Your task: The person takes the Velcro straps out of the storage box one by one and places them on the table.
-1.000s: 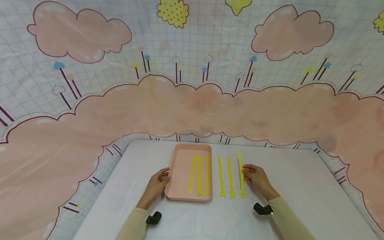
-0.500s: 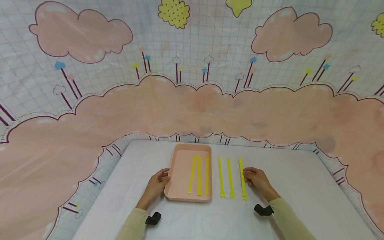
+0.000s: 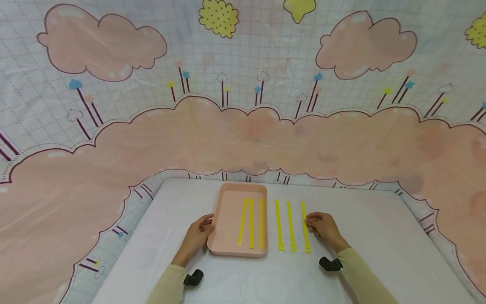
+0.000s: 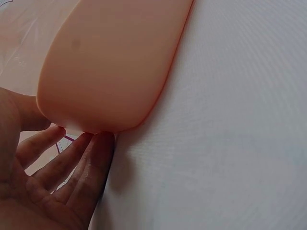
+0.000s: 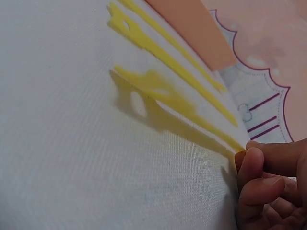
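In the head view my right hand (image 3: 325, 228) pinches a thin yellow strap (image 3: 305, 238) near its middle, between thumb and fingertip. The right wrist view shows the slotted end of this strap (image 5: 184, 112) raised a little off the table, with a shadow beneath. Two matching yellow straps, a middle one (image 3: 291, 230) and a left one (image 3: 279, 230), lie side by side to its left. My left hand (image 3: 195, 237) holds the left edge of a shallow pink tray (image 3: 225, 215), its fingers against the outer wall (image 4: 110, 76). Three more yellow straps (image 3: 251, 223) lie inside the tray.
A white-covered table (image 3: 364, 236) bears everything. Behind it hangs a cloth backdrop (image 3: 243, 139) printed with clouds and stars. A black wrist camera sits on each sleeve, the left one (image 3: 194, 278) and the right one (image 3: 330, 264).
My right hand has drawn the rightmost strap toward my body, then shifted it slightly left, roughly level with the two straps beside it. My left hand stays at the tray.
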Demonstrator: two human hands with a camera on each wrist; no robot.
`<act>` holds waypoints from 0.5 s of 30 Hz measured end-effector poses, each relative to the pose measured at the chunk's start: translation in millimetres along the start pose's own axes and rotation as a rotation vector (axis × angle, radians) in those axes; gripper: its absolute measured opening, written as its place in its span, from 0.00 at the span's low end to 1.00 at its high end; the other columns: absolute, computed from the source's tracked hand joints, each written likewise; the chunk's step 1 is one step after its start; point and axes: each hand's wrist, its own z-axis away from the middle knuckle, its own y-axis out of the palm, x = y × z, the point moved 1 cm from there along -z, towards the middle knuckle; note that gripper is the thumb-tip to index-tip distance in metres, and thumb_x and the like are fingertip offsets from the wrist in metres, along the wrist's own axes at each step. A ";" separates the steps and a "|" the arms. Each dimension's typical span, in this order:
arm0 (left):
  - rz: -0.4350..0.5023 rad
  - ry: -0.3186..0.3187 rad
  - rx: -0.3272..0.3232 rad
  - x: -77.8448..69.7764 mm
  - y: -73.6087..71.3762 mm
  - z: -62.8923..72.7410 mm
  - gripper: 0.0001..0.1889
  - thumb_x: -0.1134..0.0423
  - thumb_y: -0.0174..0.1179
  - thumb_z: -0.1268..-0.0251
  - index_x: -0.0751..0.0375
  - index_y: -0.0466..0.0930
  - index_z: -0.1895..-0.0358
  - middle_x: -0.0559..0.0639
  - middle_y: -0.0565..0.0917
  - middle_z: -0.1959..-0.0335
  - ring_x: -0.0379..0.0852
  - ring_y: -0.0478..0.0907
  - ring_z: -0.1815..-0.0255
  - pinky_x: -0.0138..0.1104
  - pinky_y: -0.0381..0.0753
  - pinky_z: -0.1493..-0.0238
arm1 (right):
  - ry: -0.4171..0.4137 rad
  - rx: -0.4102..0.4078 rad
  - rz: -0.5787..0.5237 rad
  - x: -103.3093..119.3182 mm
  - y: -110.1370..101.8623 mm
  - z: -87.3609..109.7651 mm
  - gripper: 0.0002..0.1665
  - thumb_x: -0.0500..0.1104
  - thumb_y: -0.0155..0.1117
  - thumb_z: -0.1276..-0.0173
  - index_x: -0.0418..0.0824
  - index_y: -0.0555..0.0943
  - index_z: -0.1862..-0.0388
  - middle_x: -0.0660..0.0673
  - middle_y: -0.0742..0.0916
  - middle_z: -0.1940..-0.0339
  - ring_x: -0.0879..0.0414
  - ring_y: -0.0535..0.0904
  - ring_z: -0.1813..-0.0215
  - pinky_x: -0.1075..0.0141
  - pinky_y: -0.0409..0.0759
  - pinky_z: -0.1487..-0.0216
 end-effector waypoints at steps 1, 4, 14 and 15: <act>-0.002 -0.001 -0.002 0.1 -0.2 -0.2 0.23 0.68 0.59 0.32 0.61 0.74 0.35 0.65 0.82 0.43 0.57 0.81 0.44 0.46 0.80 0.43 | -0.006 -0.004 0.004 0.4 0.1 -0.7 0.16 0.39 0.63 0.31 0.31 0.79 0.48 0.48 0.85 0.72 0.59 0.74 0.76 0.69 0.72 0.77; -0.006 -0.003 -0.007 0.3 -1.2 -0.1 0.22 0.68 0.59 0.32 0.60 0.74 0.35 0.65 0.82 0.44 0.57 0.81 0.44 0.46 0.80 0.43 | -0.021 -0.010 0.005 1.3 0.1 -0.7 0.16 0.39 0.63 0.31 0.30 0.78 0.48 0.47 0.85 0.70 0.59 0.75 0.75 0.70 0.73 0.77; 0.015 -0.013 0.005 -0.5 -0.7 1.3 0.23 0.68 0.58 0.32 0.61 0.74 0.35 0.64 0.82 0.43 0.56 0.81 0.44 0.45 0.80 0.44 | -0.034 -0.012 -0.010 7.1 -3.3 8.8 0.19 0.42 0.62 0.30 0.32 0.76 0.45 0.44 0.83 0.62 0.58 0.78 0.67 0.70 0.77 0.69; 0.016 -0.012 0.005 -0.6 -0.6 1.4 0.23 0.68 0.58 0.32 0.61 0.74 0.35 0.64 0.82 0.43 0.57 0.81 0.44 0.45 0.80 0.44 | -0.044 -0.009 -0.018 8.3 -3.7 9.9 0.19 0.42 0.62 0.30 0.32 0.76 0.45 0.44 0.83 0.61 0.58 0.79 0.66 0.69 0.78 0.68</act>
